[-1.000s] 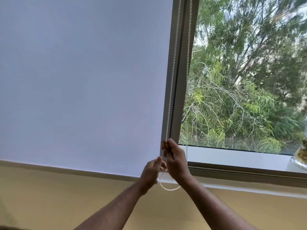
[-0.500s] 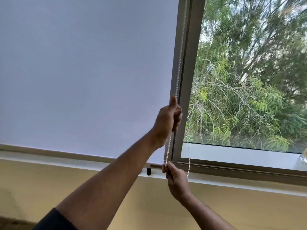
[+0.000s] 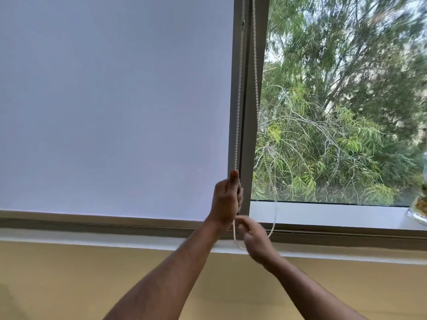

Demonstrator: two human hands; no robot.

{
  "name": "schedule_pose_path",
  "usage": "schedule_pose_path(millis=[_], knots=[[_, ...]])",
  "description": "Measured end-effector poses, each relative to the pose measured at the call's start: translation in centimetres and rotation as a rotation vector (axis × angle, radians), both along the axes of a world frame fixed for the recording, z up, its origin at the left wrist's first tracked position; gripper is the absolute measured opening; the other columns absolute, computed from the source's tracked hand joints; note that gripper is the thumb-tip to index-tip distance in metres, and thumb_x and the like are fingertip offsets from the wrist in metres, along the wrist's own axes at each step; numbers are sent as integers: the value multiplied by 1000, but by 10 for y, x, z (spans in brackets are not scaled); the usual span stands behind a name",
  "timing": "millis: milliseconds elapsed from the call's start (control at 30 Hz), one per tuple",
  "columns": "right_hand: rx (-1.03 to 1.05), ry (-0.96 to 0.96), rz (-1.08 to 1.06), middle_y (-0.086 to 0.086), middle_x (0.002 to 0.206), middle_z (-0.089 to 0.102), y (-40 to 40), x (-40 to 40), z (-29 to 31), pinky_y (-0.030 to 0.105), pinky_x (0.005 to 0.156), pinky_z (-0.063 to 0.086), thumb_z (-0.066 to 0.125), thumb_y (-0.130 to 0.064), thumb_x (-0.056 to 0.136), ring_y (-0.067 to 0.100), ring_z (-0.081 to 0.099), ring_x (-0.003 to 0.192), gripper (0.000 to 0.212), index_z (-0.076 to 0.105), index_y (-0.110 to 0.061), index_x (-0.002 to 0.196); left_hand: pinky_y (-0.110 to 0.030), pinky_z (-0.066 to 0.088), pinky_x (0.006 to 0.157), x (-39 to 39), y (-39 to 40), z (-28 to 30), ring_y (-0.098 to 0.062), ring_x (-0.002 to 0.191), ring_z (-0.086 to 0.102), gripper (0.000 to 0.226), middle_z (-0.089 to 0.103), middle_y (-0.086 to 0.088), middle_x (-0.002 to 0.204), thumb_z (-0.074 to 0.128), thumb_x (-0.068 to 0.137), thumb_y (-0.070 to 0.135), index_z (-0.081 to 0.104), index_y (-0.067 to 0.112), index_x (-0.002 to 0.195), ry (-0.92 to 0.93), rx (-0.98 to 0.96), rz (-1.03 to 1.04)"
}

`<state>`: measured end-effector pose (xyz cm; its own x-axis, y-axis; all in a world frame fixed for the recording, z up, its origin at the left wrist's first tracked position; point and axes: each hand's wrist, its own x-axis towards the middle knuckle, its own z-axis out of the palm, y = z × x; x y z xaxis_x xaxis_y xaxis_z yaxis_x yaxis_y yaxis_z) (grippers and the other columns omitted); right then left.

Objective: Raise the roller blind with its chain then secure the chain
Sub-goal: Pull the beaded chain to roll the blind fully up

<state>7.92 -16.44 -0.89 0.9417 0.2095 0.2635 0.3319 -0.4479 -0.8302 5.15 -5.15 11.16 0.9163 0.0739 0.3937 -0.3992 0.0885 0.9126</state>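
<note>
The roller blind (image 3: 115, 107) hangs down almost to the window's bottom frame (image 3: 92, 224). At its right edge our left hand (image 3: 227, 199) grips the bead chain (image 3: 238, 112); our blurred right hand (image 3: 256, 241), just below, has a grip we cannot tell.

A grey window frame upright (image 3: 248, 112) stands in the middle of the scene. To its right, clear glass shows green trees (image 3: 342, 107) outside with drooping, leafy branches. A white sill (image 3: 328, 213) runs along the foot of the glass, and a glass vase (image 3: 419, 204) stands at its far right end. Below, the wall (image 3: 69, 280) is tan.
</note>
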Motion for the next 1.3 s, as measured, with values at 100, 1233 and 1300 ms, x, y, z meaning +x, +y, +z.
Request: schedule_pose_path(millis=[100, 1233, 1300], knots=[[424, 119, -55, 11, 96, 74, 0, 8, 49, 23, 78, 54, 43, -2, 107, 10, 68, 84, 28, 68, -3, 119, -17, 24, 39, 1, -1, -13, -9, 32, 25, 60, 30, 6, 38, 34, 104, 43, 37, 20, 49, 11, 16, -11], [-140, -718, -98, 0, 63, 62, 31, -13, 49, 34, 46, 45, 60, -7, 97, 25, 54, 50, 21, 50, -25, 93, -40, 56, 76, 6, 33, 78, -23, 80, 66, 57, 69, -8, 85, 26, 103, 52, 68, 13, 103, -110, 7, -148], [-197, -723, -82, 1, 66, 67, 28, -11, 47, 37, 47, 50, 59, -9, 97, 30, 62, 54, 19, 50, -25, 94, -29, 46, 56, 4, 24, 97, -15, 61, 54, 53, 59, 0, 70, 28, 103, 52, 67, 19, 86, -140, 13, -142]])
